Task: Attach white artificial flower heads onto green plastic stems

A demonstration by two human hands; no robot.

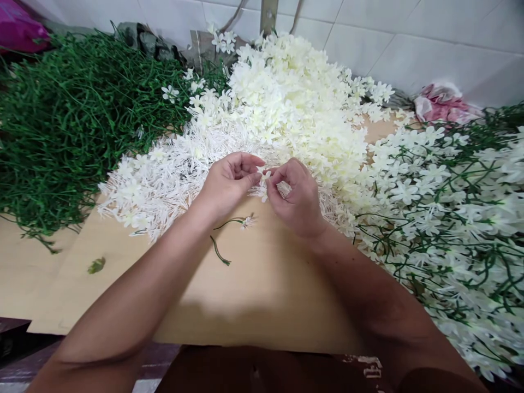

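A small white artificial flower (264, 183) is pinched between my two hands above the cardboard (262, 284). Thumb and fingertips of my left hand (233, 177) close on its left side. From the right, my right hand (295, 194) pinches it between thumb and forefinger. Just below lies a green stem with white stamens (246, 222) at its tip, and nearer to me a bare green stem (220, 252). Behind my hands spreads a heap of thin white stamens (172, 169), with a large pile of loose cream-white petals (295, 98) beyond it.
A big heap of green stems (82, 120) fills the left. On the right lies a pile of stemmed white flowers (442, 218). A pink-and-white cloth bundle (444, 103) rests by the tiled wall (409, 43). A small greenish scrap (96, 266) sits on the cardboard.
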